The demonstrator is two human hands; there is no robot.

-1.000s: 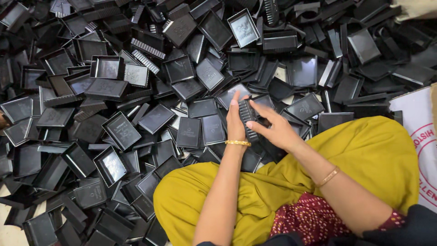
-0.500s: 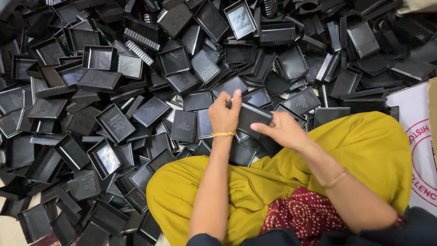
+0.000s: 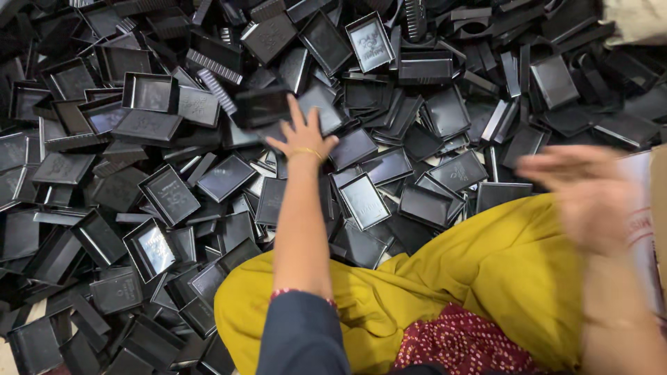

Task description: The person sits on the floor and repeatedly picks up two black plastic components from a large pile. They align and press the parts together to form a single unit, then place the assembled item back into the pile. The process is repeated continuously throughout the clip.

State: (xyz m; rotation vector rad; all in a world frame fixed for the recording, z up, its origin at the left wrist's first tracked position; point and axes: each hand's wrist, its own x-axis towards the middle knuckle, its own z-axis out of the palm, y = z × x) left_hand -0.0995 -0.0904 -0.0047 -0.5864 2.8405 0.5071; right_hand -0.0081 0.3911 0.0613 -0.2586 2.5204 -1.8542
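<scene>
From the head camera I see my left hand [image 3: 303, 135] stretched well forward over a heap of small black rectangular plastic trays [image 3: 167, 194] that covers the floor. Its fingers are spread and lie on one shallow black plastic tray [image 3: 262, 107] at the top of the reach; the tray looks motion-blurred, so I cannot tell whether the fingers actually grip it or only press on it. A thin gold bangle [image 3: 307, 151] sits at that wrist, and a dark blue sleeve [image 3: 302, 333] covers the arm nearer to me. My right hand [image 3: 587, 194] is off to the right, open with fingers loose and holding nothing, smeared by blur, just in front of a white printed sack [image 3: 643, 229]. Mustard-yellow cloth [image 3: 445, 285] drapes over my lap below both hands, touching the nearest trays.
</scene>
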